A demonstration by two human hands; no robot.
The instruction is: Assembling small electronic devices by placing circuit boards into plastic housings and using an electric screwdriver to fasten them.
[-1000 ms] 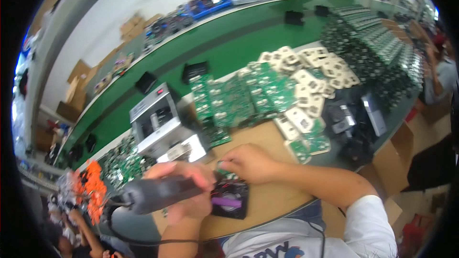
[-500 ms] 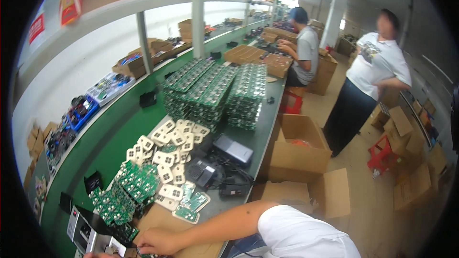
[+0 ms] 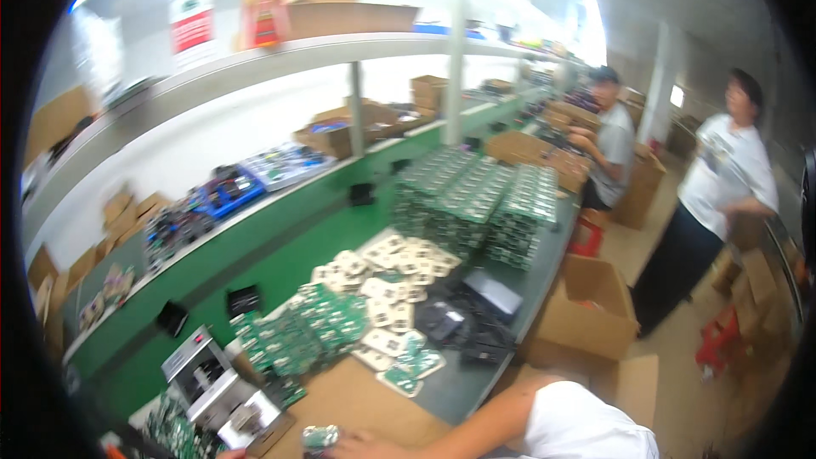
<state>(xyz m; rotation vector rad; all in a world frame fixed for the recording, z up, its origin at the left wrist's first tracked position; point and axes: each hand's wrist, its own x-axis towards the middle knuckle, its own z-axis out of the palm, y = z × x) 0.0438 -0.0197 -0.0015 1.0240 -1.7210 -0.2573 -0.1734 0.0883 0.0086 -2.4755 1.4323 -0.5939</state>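
At the lower edge, my right hand (image 3: 367, 445) has its fingers closed at the edge of a small green circuit board (image 3: 320, 436), over brown cardboard (image 3: 357, 391). Only a sliver of my left hand (image 3: 231, 454) shows at the lower edge, beside a small silver-grey bench machine (image 3: 223, 399); its fingers are hidden. Behind the machine lies a heap of green circuit boards (image 3: 306, 327). Cream-coloured plates with square holes (image 3: 387, 289) are piled to the right of that heap. More green boards (image 3: 174, 429) lie left of the machine.
Tall stacks of green board panels (image 3: 459, 200) stand farther along the bench. Black adapters and cables (image 3: 459, 314) lie near its right edge. Open cardboard boxes (image 3: 586, 310) sit beside the bench. One person (image 3: 608, 149) works farther along; another (image 3: 718, 178) stands in the aisle.
The view has swung left, so the bench appears farther right and more of the machine shows. My right hand has moved away from the machine, with the small board at its fingers.
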